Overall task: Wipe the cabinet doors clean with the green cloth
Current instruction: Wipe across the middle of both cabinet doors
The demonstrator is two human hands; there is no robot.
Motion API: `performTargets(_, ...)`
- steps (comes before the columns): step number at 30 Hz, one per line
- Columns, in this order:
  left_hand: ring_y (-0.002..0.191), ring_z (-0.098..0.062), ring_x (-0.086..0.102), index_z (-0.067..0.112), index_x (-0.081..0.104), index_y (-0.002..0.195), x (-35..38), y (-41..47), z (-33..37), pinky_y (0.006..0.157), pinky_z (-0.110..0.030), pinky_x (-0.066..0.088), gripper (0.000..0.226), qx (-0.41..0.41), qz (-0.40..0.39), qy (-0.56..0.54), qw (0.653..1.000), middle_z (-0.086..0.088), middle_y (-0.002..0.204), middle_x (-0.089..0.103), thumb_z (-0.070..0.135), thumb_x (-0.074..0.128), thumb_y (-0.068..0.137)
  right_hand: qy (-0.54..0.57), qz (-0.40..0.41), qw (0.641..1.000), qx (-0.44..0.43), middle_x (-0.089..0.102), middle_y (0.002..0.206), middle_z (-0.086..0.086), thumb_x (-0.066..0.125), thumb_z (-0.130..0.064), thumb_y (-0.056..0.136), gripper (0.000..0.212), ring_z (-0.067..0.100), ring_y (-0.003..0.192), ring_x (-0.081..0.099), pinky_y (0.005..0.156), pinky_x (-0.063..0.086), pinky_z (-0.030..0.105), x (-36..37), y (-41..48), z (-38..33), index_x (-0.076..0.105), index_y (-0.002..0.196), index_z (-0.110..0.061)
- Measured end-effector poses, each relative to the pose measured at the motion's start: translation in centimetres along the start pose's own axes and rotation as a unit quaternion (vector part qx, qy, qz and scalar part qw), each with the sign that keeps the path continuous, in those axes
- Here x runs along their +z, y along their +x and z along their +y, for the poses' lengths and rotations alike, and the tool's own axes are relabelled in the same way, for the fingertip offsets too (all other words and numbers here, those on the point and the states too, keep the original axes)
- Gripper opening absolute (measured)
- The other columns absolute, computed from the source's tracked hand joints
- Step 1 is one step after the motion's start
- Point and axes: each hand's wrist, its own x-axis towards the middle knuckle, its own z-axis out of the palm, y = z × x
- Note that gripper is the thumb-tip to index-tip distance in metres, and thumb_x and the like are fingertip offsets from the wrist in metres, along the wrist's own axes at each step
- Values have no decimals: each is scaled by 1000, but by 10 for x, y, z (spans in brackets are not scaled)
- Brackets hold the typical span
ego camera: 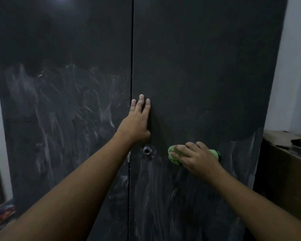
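Right grip (196,157) clamps the wadded cloth (173,158) on the door (207,75); left grip (137,123), spread flat, braces up-left. Smears (172,197) below could just spread if the cloth clogs.

We find the upper right door (207,66) free; toward the seam (132,49) our left hand (135,124) and the metal lock ring (147,151) stand in the way.

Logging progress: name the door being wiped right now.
The right door: the right hand holds the green cloth against it; the left door has none.
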Motion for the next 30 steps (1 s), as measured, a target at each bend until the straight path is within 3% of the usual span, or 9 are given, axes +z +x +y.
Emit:
performTargets(3, 148, -40, -18, 24, -13, 157, 11, -7, 9, 120, -59, 16, 107, 36, -27, 94, 995, -15, 160, -28, 28, 67, 87, -3, 19, 999, 47, 67, 120, -7, 63, -22, 87, 34, 22, 87, 61, 73, 39, 38, -3, -5, 10, 69, 119, -32)
performTargets(6, 149, -40, -18, 30, -13, 156, 31, -16, 22, 115, -64, -4, 113, 74, -29, 149, 986, -19, 159, -22, 38, 71, 81, 49, 46, 967, 247, 68, 119, -5, 58, -27, 83, 38, 25, 83, 61, 72, 40, 37, -10, -6, 20, 72, 118, -29)
performTargets(11, 149, -37, -2, 29, -8, 157, 39, -10, 37, 118, -63, 1, 100, 79, 28, 113, 990, -12, 159, -10, 28, 61, 84, 167, 137, 853, 475, 68, 120, 2, 74, -9, 77, 47, 33, 91, 59, 80, 51, 41, -17, 11, 24, 72, 122, -20)
performTargets(16, 139, -33, 20, 22, 1, 158, 39, -1, 30, 120, -58, 11, 91, 78, 64, 73, 992, -9, 158, 2, 32, 56, 87, 161, 215, 783, 561, 63, 125, 10, 69, 0, 80, 48, 36, 102, 54, 90, 34, 20, -16, 45, 55, 69, 127, -10)
performTargets(18, 136, -36, 27, 17, 10, 158, 45, -1, 24, 119, -60, 16, 86, 87, 84, 62, 991, -9, 158, 8, 29, 55, 85, 146, 220, 795, 546, 64, 125, 10, 65, 0, 78, 48, 37, 102, 55, 92, 36, 25, -12, 60, 57, 70, 125, -9)
performTargets(23, 129, -36, 33, 15, 32, 149, 57, -1, 22, 116, -61, 24, 70, 78, 141, -54, 985, -9, 146, 27, 30, 42, 82, 141, 177, 899, 376, 65, 127, 12, 65, -1, 75, 53, 36, 100, 59, 94, 45, 37, -3, 86, 31, 68, 127, -9)
performTargets(25, 122, -29, 33, 17, 39, 142, 60, -1, 22, 106, -47, 39, 60, 42, 184, -121, 974, -7, 136, 31, 20, 50, 83, 153, 149, 919, 331, 65, 128, 9, 63, -3, 80, 49, 33, 96, 58, 87, 52, 41, -1, 91, 16, 67, 128, -11)
performTargets(27, 117, -24, 33, 17, 45, 135, 60, -1, 23, 95, -35, 37, 51, 7, 226, -159, 961, -7, 130, 35, 15, 52, 84, 155, 127, 939, 281, 67, 124, 6, 62, -7, 86, 40, 30, 88, 58, 75, 56, 42, 1, 92, 3, 69, 125, -13)
performTargets(30, 113, -18, 31, 13, 52, 126, 53, -1, 22, 90, -31, 34, 41, -13, 256, -176, 950, -9, 123, 40, 7, 57, 86, 180, 68, 960, 201, 69, 107, 1, 73, -15, 82, 37, 25, 75, 56, 55, 54, 36, -7, 89, -8, 73, 120, -21)
